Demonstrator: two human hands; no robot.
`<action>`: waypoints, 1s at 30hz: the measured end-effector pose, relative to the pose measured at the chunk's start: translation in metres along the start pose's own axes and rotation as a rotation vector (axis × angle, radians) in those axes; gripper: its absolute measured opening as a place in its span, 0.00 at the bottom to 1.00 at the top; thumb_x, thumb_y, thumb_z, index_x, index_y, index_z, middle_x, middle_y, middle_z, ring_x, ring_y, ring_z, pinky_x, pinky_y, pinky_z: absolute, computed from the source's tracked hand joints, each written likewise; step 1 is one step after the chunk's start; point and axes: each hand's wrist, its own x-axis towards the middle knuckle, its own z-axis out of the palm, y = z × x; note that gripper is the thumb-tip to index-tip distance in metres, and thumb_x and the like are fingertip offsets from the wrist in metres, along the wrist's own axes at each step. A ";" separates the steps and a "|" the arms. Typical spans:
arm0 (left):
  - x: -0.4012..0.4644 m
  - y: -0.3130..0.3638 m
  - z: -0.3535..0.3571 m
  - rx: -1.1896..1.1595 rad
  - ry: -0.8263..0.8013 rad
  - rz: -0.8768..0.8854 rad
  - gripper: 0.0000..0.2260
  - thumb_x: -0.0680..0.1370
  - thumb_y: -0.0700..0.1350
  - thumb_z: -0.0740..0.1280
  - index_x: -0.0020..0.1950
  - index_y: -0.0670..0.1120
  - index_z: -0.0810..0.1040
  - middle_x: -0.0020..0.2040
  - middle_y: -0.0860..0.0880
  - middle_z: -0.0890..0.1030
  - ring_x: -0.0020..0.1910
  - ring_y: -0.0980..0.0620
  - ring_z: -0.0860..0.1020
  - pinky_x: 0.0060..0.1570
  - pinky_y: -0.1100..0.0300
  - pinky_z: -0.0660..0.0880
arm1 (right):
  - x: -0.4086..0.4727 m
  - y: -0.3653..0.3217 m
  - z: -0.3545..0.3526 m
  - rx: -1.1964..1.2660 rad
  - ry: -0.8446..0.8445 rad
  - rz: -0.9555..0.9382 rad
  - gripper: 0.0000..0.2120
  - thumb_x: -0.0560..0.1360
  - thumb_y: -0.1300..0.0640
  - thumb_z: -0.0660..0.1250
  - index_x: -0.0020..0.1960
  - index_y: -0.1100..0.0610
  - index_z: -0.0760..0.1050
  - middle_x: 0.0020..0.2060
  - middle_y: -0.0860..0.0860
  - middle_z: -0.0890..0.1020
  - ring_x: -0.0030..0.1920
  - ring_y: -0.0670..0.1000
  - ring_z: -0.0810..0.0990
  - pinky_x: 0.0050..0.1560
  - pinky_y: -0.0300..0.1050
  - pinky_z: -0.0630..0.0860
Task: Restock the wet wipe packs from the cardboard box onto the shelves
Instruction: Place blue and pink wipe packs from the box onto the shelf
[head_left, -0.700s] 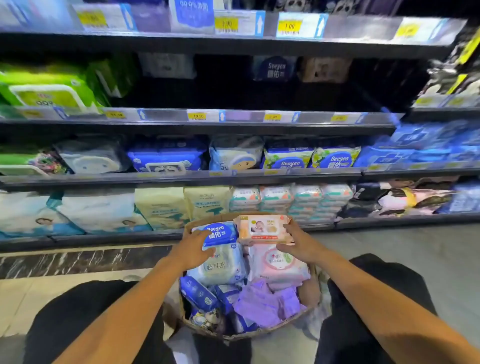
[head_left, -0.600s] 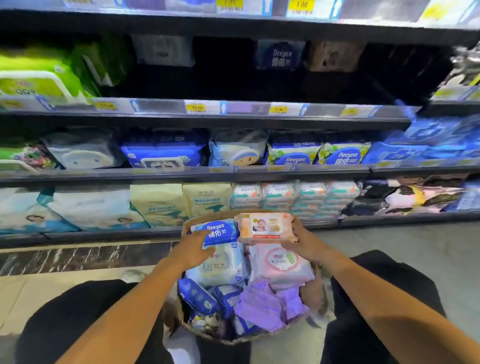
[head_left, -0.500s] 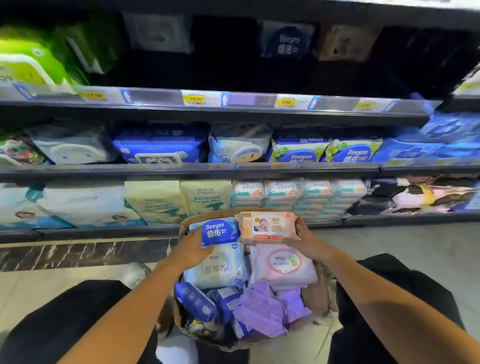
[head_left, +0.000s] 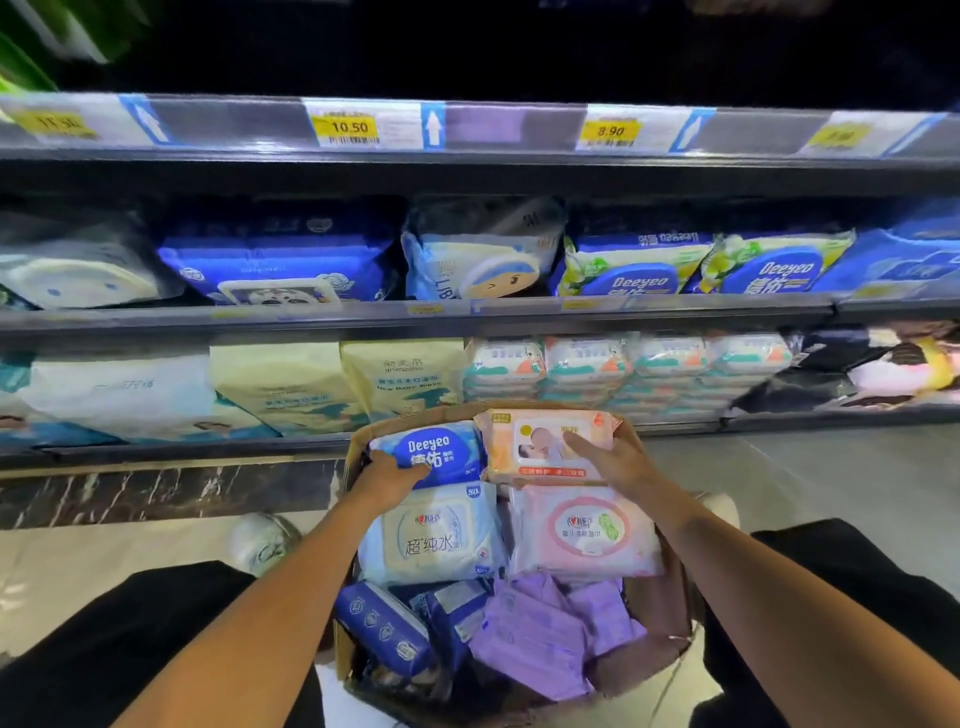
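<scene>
A cardboard box (head_left: 670, 654) full of wet wipe packs sits on the floor between my knees. My left hand (head_left: 387, 475) grips a blue Deeyeo pack (head_left: 441, 449) at the box's far left. My right hand (head_left: 618, 460) holds an orange baby-picture pack (head_left: 530, 441) at the far right, thumb lying across its lid. Below them lie a pale blue pack (head_left: 431, 540), a pink pack (head_left: 582, 530), purple packs (head_left: 540, 634) and dark blue packs (head_left: 382, 626).
The shelves (head_left: 415, 317) in front carry rows of wipe packs: blue and white ones on the middle level, cream bags (head_left: 291, 389) and small stacked packs (head_left: 623, 369) on the bottom level. Price tags (head_left: 348, 127) line the upper rail. Tiled floor (head_left: 831, 467) lies to the right.
The view has tilted down and moved closer to the shelves. Both hands stay on the same two packs, which have risen slightly at the far end of the box.
</scene>
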 end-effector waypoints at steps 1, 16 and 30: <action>0.001 0.002 -0.001 -0.045 0.004 -0.022 0.20 0.75 0.50 0.74 0.63 0.41 0.78 0.59 0.44 0.82 0.56 0.45 0.80 0.57 0.55 0.76 | 0.002 -0.003 0.002 0.034 -0.007 0.014 0.24 0.62 0.33 0.77 0.50 0.48 0.84 0.54 0.42 0.84 0.55 0.46 0.83 0.58 0.45 0.78; -0.002 0.021 0.002 -0.329 0.097 -0.146 0.29 0.61 0.50 0.84 0.57 0.43 0.81 0.53 0.45 0.84 0.48 0.47 0.83 0.51 0.53 0.80 | -0.018 -0.024 0.006 0.000 -0.065 0.033 0.29 0.54 0.45 0.85 0.52 0.55 0.83 0.46 0.47 0.87 0.49 0.47 0.86 0.52 0.45 0.83; -0.002 0.042 0.023 -0.366 0.105 -0.094 0.52 0.47 0.58 0.86 0.65 0.41 0.70 0.56 0.48 0.82 0.52 0.49 0.81 0.55 0.52 0.80 | -0.042 -0.035 0.021 -0.020 0.049 0.075 0.42 0.48 0.29 0.77 0.54 0.52 0.79 0.44 0.44 0.86 0.46 0.46 0.85 0.47 0.45 0.82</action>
